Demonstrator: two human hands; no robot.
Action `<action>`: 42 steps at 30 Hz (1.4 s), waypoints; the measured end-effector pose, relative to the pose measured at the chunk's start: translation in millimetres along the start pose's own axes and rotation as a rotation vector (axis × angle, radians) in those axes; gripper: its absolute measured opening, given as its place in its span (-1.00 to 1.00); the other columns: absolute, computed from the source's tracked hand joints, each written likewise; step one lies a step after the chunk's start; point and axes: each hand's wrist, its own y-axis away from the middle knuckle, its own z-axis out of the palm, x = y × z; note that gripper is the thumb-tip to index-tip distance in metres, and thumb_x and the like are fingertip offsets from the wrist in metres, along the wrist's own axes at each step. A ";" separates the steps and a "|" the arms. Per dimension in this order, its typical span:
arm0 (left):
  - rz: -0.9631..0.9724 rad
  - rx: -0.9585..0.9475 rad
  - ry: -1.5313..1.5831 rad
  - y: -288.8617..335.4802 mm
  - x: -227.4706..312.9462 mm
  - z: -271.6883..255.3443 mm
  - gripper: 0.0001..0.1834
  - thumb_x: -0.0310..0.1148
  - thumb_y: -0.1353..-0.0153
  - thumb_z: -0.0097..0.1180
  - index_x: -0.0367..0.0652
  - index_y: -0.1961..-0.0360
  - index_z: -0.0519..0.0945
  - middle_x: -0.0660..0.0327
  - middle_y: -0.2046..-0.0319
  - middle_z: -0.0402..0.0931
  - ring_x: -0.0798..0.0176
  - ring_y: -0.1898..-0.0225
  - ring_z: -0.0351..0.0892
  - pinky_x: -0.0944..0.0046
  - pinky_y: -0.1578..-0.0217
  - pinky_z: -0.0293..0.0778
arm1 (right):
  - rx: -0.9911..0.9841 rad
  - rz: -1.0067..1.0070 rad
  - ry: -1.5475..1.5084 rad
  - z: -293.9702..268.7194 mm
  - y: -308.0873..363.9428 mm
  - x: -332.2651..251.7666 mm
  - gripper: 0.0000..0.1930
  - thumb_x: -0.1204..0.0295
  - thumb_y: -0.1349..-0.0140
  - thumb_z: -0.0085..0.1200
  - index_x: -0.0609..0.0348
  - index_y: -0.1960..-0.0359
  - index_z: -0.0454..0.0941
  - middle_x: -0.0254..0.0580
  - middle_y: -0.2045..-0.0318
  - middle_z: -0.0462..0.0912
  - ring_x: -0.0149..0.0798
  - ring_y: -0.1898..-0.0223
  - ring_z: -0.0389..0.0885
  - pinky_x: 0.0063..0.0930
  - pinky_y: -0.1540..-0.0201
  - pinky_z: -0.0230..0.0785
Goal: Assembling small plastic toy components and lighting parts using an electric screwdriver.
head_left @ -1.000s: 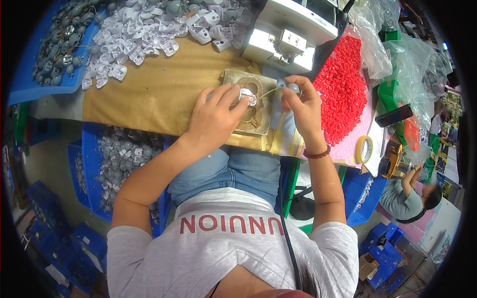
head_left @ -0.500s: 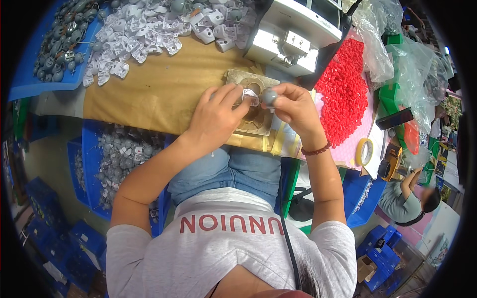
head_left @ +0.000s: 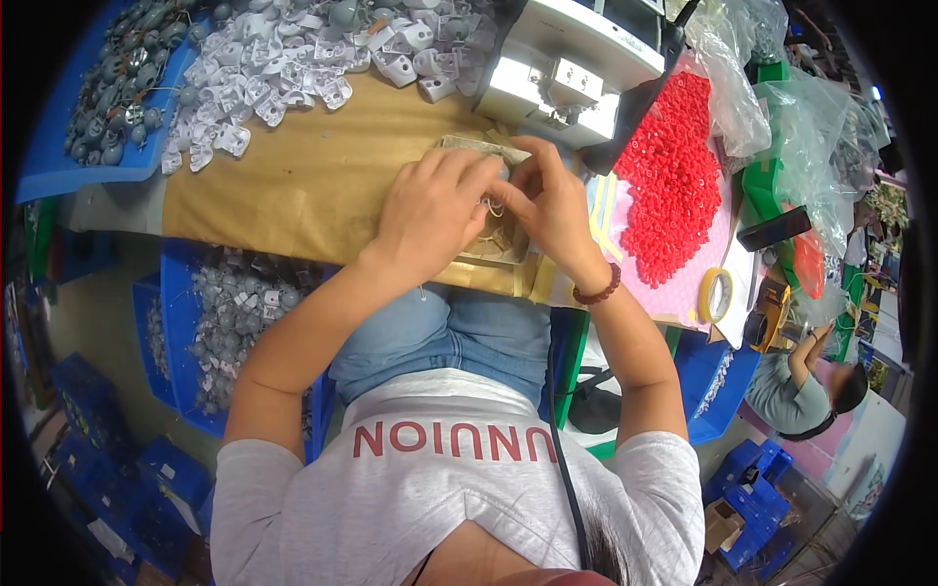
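Note:
Over a square metal fixture plate (head_left: 489,249) with round hollows, my two hands meet with bent, closed fingers. My left hand (head_left: 425,210) pinches a small white plastic housing, mostly covered by its fingers. My right hand (head_left: 555,210) closes from the other side around a small grey ball-shaped part (head_left: 504,170), of which only a bit shows. Between the fingertips a thin pale loop (head_left: 495,207) is visible. How the two parts touch is hidden.
White housings (head_left: 283,63) are heaped at the back; grey ball parts fill a blue bin (head_left: 93,176) at far left. A white machine (head_left: 576,73) stands behind the plate. Red pieces (head_left: 674,186), a tape roll (head_left: 716,296) and a phone (head_left: 774,229) lie rightward. Another person (head_left: 791,396) sits far right.
My right hand has moved left with the grey ball part, up against my left hand and the white housing. The fingers now cover most of both parts.

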 end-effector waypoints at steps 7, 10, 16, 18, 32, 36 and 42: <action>0.052 -0.058 -0.128 -5.5 0.4 0.7 -0.60 -0.43 0.00 0.28 -0.11 0.06 0.58 0.25 0.20 0.55 0.13 0.06 0.51 0.12 0.09 0.45 | 0.703 -0.221 0.116 -61.5 -40.6 43.9 -0.55 0.49 -0.26 0.17 0.31 -0.17 0.38 -0.11 0.16 0.57 -0.26 0.24 0.56 -0.42 0.16 0.43; 0.054 -0.047 -0.132 -7.9 -1.1 4.6 -0.64 -0.42 0.01 0.28 -0.12 0.12 0.58 0.24 0.26 0.54 0.14 0.09 0.51 0.13 0.10 0.45 | 0.599 -0.010 0.080 -73.9 -64.5 68.0 -0.52 0.45 -0.32 0.12 0.38 -0.22 0.33 -0.05 0.08 0.58 -0.24 0.13 0.58 -0.41 0.05 0.45; 0.048 -0.015 -0.101 -7.7 -3.6 5.9 -0.65 -0.44 0.02 0.28 -0.11 0.14 0.58 0.22 0.28 0.52 0.12 0.12 0.51 0.13 0.12 0.45 | 0.655 0.097 -0.397 -74.1 -66.9 65.0 -0.51 0.43 -0.29 0.23 0.38 -0.16 0.33 -0.21 0.23 0.63 -0.45 0.31 0.57 -0.57 0.26 0.45; 0.039 -0.036 -0.089 -7.4 -3.7 6.2 -0.65 -0.44 0.02 0.27 -0.11 0.14 0.58 0.21 0.28 0.52 0.11 0.12 0.51 0.12 0.12 0.44 | 0.809 -0.117 -0.413 -88.4 -59.2 11.4 -0.56 0.52 -0.22 0.31 0.30 -0.06 0.38 -0.26 0.29 0.61 -0.48 0.34 0.55 -0.63 0.29 0.44; 0.004 -0.049 -0.090 -8.5 1.4 2.7 -0.65 -0.41 0.01 0.28 -0.12 0.12 0.60 0.18 0.28 0.54 0.06 0.12 0.51 0.06 0.12 0.44 | 0.440 -0.052 -0.680 -64.9 -101.4 -67.1 -0.88 0.53 -0.24 0.19 0.23 0.42 0.51 -0.32 0.59 0.56 -0.44 0.58 0.54 -0.55 0.48 0.38; -0.022 -0.062 -0.059 -5.5 -1.1 5.8 -0.64 -0.41 0.00 0.28 -0.13 0.11 0.59 0.16 0.30 0.53 0.02 0.20 0.55 0.03 0.21 0.48 | 0.330 0.039 -0.641 -55.7 -98.1 -73.5 -0.88 0.52 -0.21 0.21 0.24 0.42 0.51 -0.35 0.60 0.54 -0.46 0.60 0.53 -0.55 0.50 0.39; -0.033 -0.015 0.030 -4.3 -2.3 7.3 -0.66 -0.40 -0.01 0.26 -0.12 0.13 0.56 0.14 0.33 0.50 -0.07 0.38 0.57 -0.03 0.42 0.48 | 0.273 -0.210 -0.693 -48.6 -56.0 -74.1 -0.86 0.65 -0.16 0.16 0.38 0.25 0.51 -0.15 0.52 0.61 -0.30 0.49 0.61 -0.43 0.37 0.49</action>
